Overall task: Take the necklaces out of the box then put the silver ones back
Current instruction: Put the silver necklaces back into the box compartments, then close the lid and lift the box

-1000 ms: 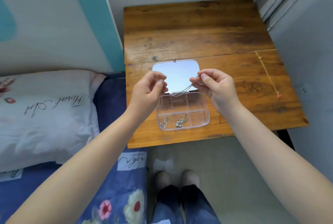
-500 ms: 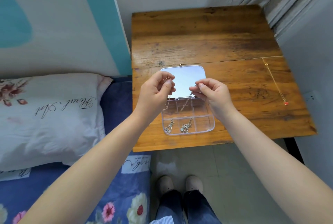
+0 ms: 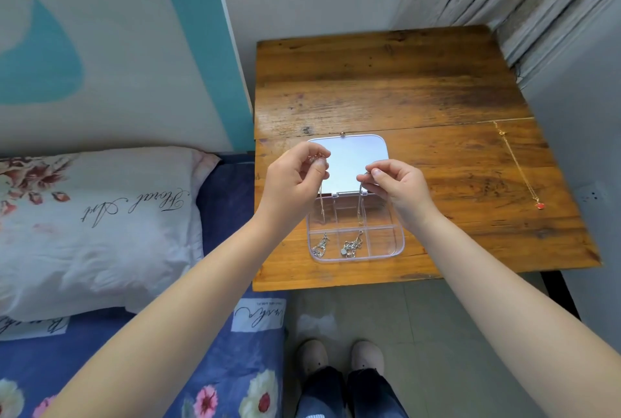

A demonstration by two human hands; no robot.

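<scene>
Tabletop (image 3: 437, 88) w/ open clear box (image 3: 398, 243) at front. Left hand (image 3: 294, 179) and right hand (image 3: 398, 187) each pinch an end of a thin chain (image 3: 360, 209); it hangs straight down into back compartments. Gold necklace (image 3: 519, 165) lies well right.

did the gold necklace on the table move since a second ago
No. The gold necklace lies in the same place near the right edge of the table, running from the plank seam toward the near edge; only the camera shifted.

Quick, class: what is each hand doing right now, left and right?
Left hand: closed, pinching one end of a thin necklace chain above the clear box.
Right hand: closed, pinching the chain's other end.
</scene>
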